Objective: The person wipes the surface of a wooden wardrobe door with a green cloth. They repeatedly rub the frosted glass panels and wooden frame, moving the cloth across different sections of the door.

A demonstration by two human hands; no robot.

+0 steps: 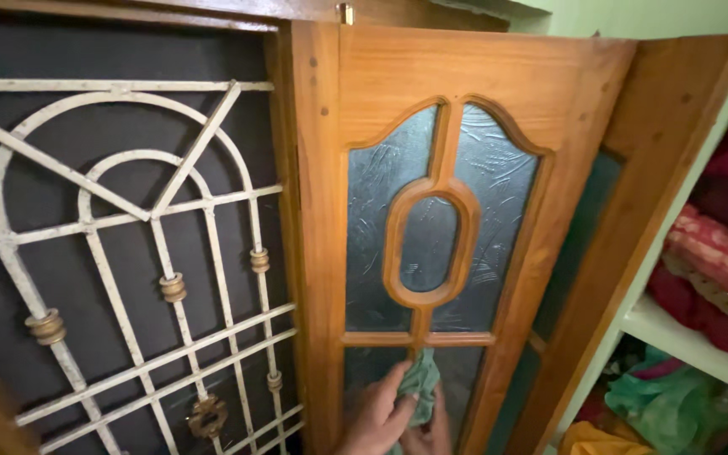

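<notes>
- At the foot of the wooden window shutter (431, 211), we have both hands at the bottom edge of the view, against the lower glass pane (368, 366) just under the shutter's cross rail.
- Our left hand (377, 414) lies with its fingers curled around a green cloth (419, 386), pressing it to the glass; it is closed on the cloth, not spread.
- Our right hand (431, 434) sits just below and beside the cloth, mostly cut off by the frame; it appears to touch the cloth's lower end, but we cannot tell how its fingers are set.
- The cloth reaches up to the cross rail, below the oval wooden inset in the shutter's frosted upper panes.
- We judge the step in hand to be wiping the lower pane; the upper panes lie well above the cloth, so going on would call for lifting the cloth past the rail while keeping it flat on the glass.
- Left of the shutter stands a white metal window grille (128, 253); right of it, shelves (684, 337) with folded red fabrics.
</notes>
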